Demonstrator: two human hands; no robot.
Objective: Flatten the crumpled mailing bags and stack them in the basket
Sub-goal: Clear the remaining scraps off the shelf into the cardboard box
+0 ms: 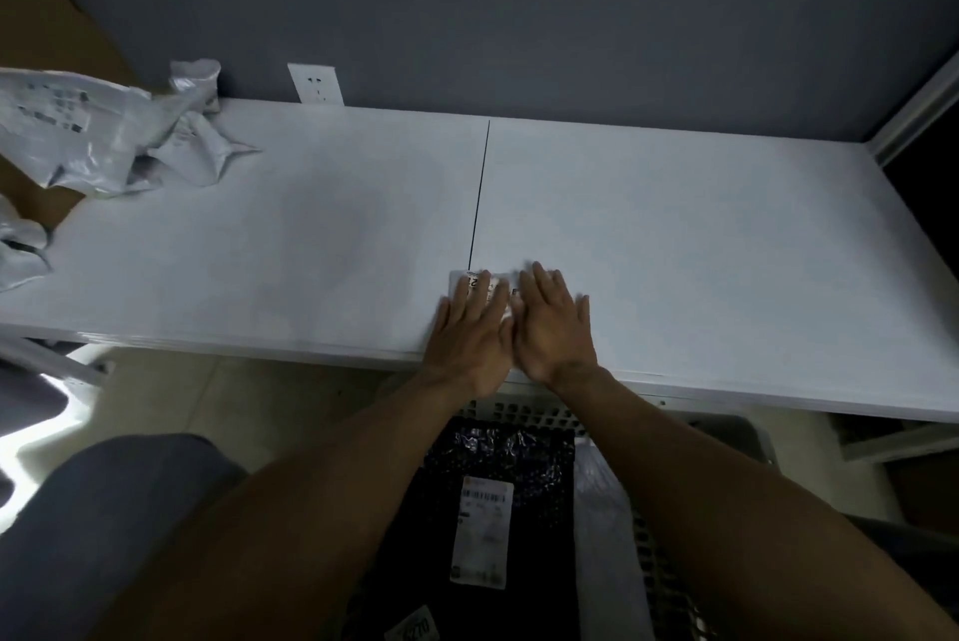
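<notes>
A small white mailing bag (467, 280) with a printed label lies flat near the front edge of the white table (674, 236). My left hand (472, 334) and my right hand (555, 326) press on it side by side, fingers straight, covering most of it. Below the table edge stands a white perforated basket (534, 413). Inside it lies a flattened black mailing bag (498, 459) with a white label, and a clear or white bag (604, 511) beside it. Crumpled white mailing bags (104, 132) are heaped at the table's far left.
Another crumpled white bag (21, 251) sits at the left edge. A wall socket (315, 84) is on the grey wall behind the table. A seam (480, 194) runs across the tabletop. My grey-clad knee (104, 511) is at lower left.
</notes>
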